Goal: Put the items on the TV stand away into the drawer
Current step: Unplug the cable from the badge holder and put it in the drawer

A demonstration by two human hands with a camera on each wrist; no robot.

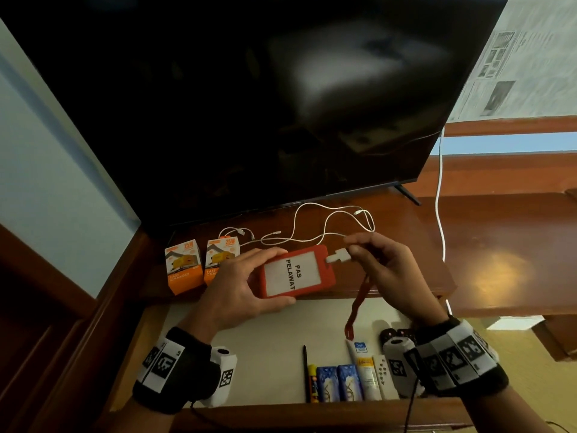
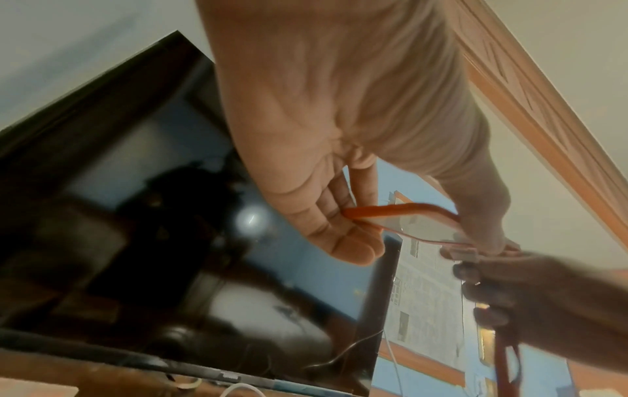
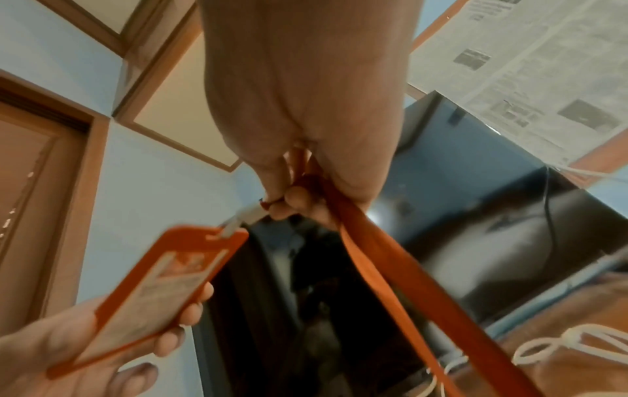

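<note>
Red badge holder (image 1: 297, 272) lies flat, long axis sideways, clip end right; left hand (image 1: 240, 287) grips it, right hand (image 1: 385, 270) fingers pinch its clip (image 1: 338, 256).

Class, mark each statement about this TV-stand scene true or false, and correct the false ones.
1. The left hand holds the red badge holder. True.
2. The right hand rests empty on the TV stand. False: it pinches the white clip at the badge holder's top, with the red lanyard hanging below it.
3. The drawer is closed. False: it is open, with tubes and a pen inside.
4. Two orange charger boxes stand on the TV stand. True.
5. A white cable lies on the TV stand. True.
</note>
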